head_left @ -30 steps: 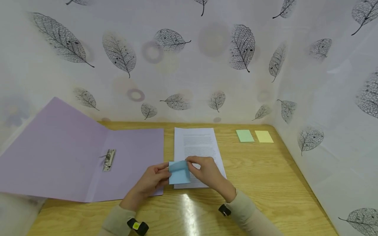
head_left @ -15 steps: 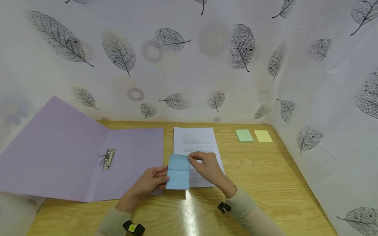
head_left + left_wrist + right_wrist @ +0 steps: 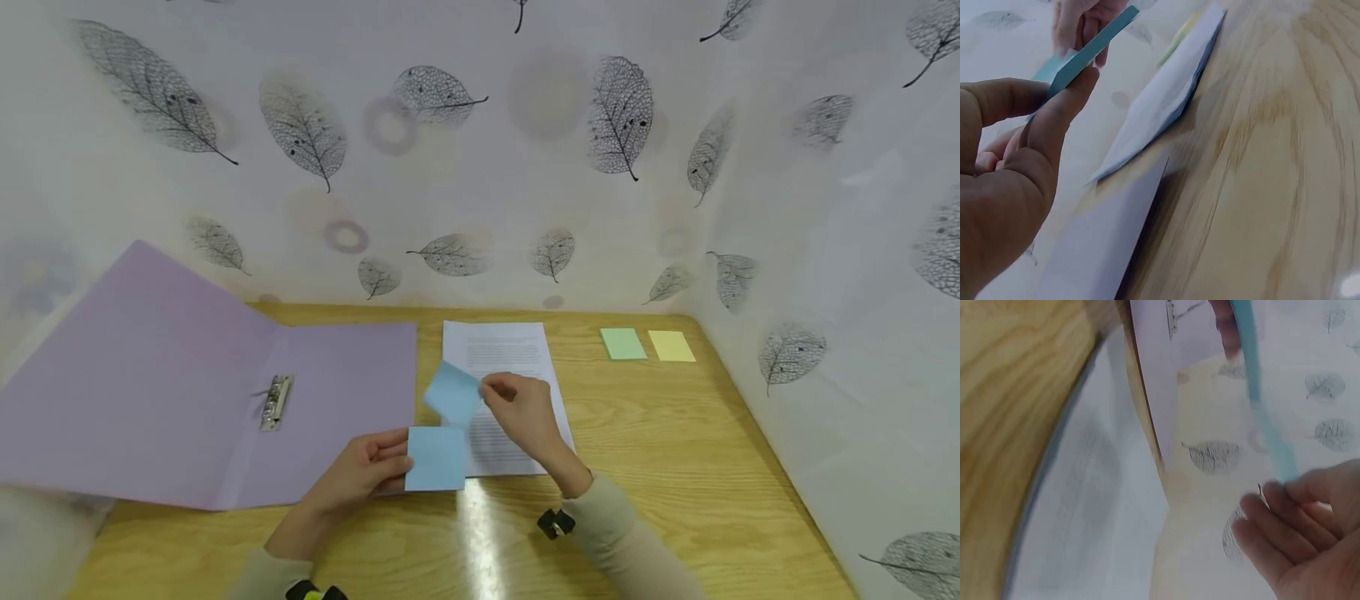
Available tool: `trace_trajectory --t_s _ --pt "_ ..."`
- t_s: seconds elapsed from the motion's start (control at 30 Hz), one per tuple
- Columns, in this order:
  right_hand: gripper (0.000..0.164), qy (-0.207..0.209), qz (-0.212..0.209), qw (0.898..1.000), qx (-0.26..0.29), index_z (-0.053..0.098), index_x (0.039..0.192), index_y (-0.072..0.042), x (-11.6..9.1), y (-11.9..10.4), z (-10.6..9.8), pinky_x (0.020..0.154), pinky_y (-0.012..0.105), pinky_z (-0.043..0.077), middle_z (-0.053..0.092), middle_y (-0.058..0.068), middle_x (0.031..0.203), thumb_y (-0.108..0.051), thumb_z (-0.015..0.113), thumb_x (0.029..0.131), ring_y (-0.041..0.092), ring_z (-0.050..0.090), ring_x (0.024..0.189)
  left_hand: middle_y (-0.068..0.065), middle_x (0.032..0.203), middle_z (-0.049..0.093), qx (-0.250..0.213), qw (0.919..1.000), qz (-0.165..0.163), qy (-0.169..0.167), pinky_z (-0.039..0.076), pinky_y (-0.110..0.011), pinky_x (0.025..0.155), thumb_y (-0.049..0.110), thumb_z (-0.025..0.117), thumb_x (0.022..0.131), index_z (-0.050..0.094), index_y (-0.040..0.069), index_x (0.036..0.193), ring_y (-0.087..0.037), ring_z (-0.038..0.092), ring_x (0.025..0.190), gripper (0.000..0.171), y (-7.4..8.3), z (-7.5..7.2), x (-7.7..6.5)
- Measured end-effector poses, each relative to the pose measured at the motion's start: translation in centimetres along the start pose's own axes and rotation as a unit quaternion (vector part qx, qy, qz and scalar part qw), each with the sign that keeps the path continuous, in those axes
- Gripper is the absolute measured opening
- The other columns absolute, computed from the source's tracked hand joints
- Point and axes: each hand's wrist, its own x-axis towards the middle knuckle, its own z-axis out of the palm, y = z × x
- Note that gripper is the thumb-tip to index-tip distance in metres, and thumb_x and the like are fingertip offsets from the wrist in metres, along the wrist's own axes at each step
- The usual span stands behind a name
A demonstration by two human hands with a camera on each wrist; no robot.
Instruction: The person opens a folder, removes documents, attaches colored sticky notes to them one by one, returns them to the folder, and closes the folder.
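My left hand (image 3: 372,463) grips a blue sticky note pad (image 3: 437,459) by its left edge, thumb on top. Seen edge-on in the left wrist view, the pad (image 3: 1088,53) is a thin stack between thumb and fingers. My right hand (image 3: 525,412) pinches one blue sticky note (image 3: 454,393) at its right corner, just above the pad and tilted. Both are held over the left part of a stack of printed paper (image 3: 517,350). In the right wrist view the single note (image 3: 1275,440) hangs from the thumb and forefinger.
An open purple ring binder (image 3: 345,375) lies to the left, its metal clip (image 3: 277,403) near the fold. At the back right of the wooden table (image 3: 660,442) sit a green sticky pad (image 3: 622,343) and a yellow one (image 3: 672,346). Leaf-patterned curtain (image 3: 480,183) surrounds the table.
My right hand has lifted the top note up and off the pad, and it now stands apart at an angle. My left hand has shifted left and toward me with the pad.
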Motion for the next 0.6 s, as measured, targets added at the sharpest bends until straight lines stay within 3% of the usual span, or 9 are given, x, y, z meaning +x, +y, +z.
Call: trace_trajectory --t_s 0.17,0.33,0.6 --pt "0.009 0.055 0.031 0.998 0.003 0.082 0.101 -0.003 0.6 0.6 -1.9 0.068 0.02 0.059 0.08 0.01 0.088 -0.007 0.075 0.096 0.02 0.075 0.076 -0.03 0.156 0.045 -0.023 0.9995 -0.023 -0.005 0.06 -0.033 0.1 0.006 0.058 0.108 0.007 -0.023 0.157 -0.013 0.07 0.123 0.076 -0.3 -2.3 -4.0" --pt "0.011 0.033 0.036 0.999 -0.018 0.081 0.104 -0.003 0.6 1.4 -2.9 0.075 0.028 0.065 0.081 0.011 0.092 -0.01 0.074 0.098 0.024 0.078 0.081 -0.021 0.156 0.052 -0.046 0.997 -0.052 -0.035 0.059 -0.036 0.103 0.005 0.052 0.11 -0.002 -0.024 0.154 -0.013 0.068 0.127 0.076 -1.1 -3.9 -7.6" --pt "0.011 0.045 0.019 0.998 -0.026 0.08 0.103 -0.002 0.6 2.1 -3.1 0.079 0.04 0.067 0.081 0.012 0.092 -0.008 0.075 0.097 0.026 0.078 0.082 -0.024 0.157 0.05 -0.092 0.9895 -0.099 -0.049 0.056 -0.041 0.107 0.007 0.051 0.111 -0.006 -0.022 0.154 -0.017 0.066 0.13 0.077 -2.3 -4.7 -9.8"
